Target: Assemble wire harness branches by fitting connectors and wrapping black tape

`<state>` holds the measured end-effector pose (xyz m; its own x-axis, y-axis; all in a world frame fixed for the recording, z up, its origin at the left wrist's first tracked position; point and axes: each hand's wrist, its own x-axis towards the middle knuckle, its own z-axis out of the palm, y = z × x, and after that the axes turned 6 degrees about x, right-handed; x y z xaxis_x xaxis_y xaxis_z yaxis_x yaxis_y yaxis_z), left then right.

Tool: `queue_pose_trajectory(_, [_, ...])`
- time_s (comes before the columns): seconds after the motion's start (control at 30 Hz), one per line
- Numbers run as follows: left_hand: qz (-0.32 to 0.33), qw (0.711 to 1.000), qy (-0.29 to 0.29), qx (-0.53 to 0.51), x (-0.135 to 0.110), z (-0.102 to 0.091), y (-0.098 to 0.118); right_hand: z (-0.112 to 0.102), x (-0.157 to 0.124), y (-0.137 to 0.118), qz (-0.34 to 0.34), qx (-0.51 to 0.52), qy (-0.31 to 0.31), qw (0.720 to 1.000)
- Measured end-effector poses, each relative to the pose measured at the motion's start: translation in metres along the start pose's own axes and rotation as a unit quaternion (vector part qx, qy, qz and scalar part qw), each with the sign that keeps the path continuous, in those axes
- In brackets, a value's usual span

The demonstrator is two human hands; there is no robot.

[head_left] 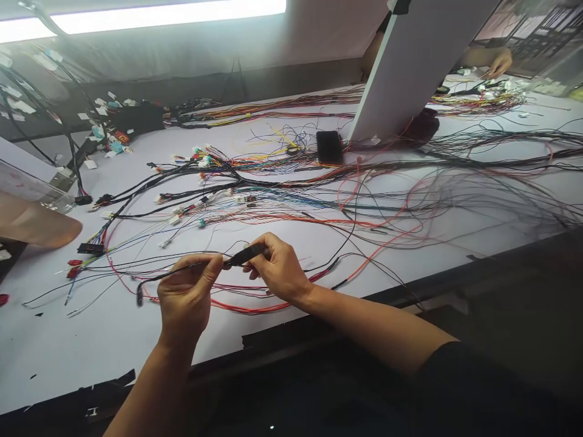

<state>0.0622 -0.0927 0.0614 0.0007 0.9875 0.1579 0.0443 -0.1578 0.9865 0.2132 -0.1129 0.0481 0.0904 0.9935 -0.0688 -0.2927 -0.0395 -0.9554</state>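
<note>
Both my hands work over the near edge of a white table (68, 340). My left hand (187, 297) is closed in a pinch on a thin black taped wire (157, 278) that runs left to a small black end. My right hand (277, 267) is closed on a strip of black tape (246, 254) that meets the same wire between the two hands. Red wires (241, 308) loop on the table just under my wrists.
A large harness of many coloured wires (282, 182) with white connectors spreads across the table. A black phone (329, 147) lies near a slanted white board (410, 67). Another person's hand (500, 62) works at the far right; a bare elbow (36, 223) shows at the left.
</note>
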Motion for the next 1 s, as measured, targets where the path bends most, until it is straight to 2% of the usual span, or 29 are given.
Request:
queue_pose_trajectory(0.07, [-0.011, 1.0, 0.017, -0.009, 0.0, -0.001, -0.001, -0.001, 0.003, -0.001, 0.024, 0.016, -0.009, 1.0])
queue_pose_trajectory(0.17, [-0.073, 0.997, 0.012, -0.03, 0.002, -0.003, -0.004, 0.0, 0.005, -0.001, 0.032, 0.036, -0.008, 0.999])
queue_pose_trajectory(0.3, [-0.095, 0.993, -0.058, -0.037, 0.001, -0.008, -0.01, 0.002, 0.004, 0.0, 0.033, 0.035, -0.005, 0.999])
queue_pose_trajectory(0.4, [-0.089, 0.991, -0.093, 0.023, 0.0, -0.009, -0.013, 0.001, 0.005, 0.002, 0.037, 0.023, -0.004, 0.999])
queue_pose_trajectory(0.53, [-0.05, 0.992, -0.085, 0.075, -0.002, -0.007, -0.012, -0.007, 0.011, 0.006, 0.041, -0.085, -0.036, 0.995])
queue_pose_trajectory(0.6, [-0.04, 0.994, -0.072, 0.069, -0.001, -0.006, -0.01, -0.014, 0.013, 0.005, -0.008, -0.175, -0.044, 0.984])
queue_pose_trajectory(0.7, [-0.029, 0.996, -0.042, 0.073, 0.003, -0.006, -0.007, -0.022, 0.009, 0.001, -0.18, -0.275, -0.011, 0.944])
queue_pose_trajectory(0.77, [-0.026, 0.996, -0.025, 0.078, 0.005, -0.007, -0.005, -0.025, 0.004, -0.001, -0.293, -0.341, 0.002, 0.893])
queue_pose_trajectory(0.8, [-0.028, 0.997, -0.021, 0.076, 0.006, -0.007, -0.003, -0.025, 0.002, -0.001, -0.329, -0.378, 0.0, 0.865])
queue_pose_trajectory(0.9, [-0.034, 0.995, -0.035, 0.088, 0.007, -0.007, -0.001, -0.02, -0.001, 0.002, -0.357, -0.481, -0.031, 0.8])
queue_pose_trajectory(0.93, [-0.033, 0.993, -0.042, 0.106, 0.007, -0.008, 0.0, -0.017, 0.0, 0.003, -0.349, -0.501, -0.04, 0.791])
queue_pose_trajectory(1.0, [-0.013, 0.988, -0.044, 0.15, 0.007, -0.009, 0.001, -0.013, 0.001, 0.007, -0.321, -0.514, -0.052, 0.794])
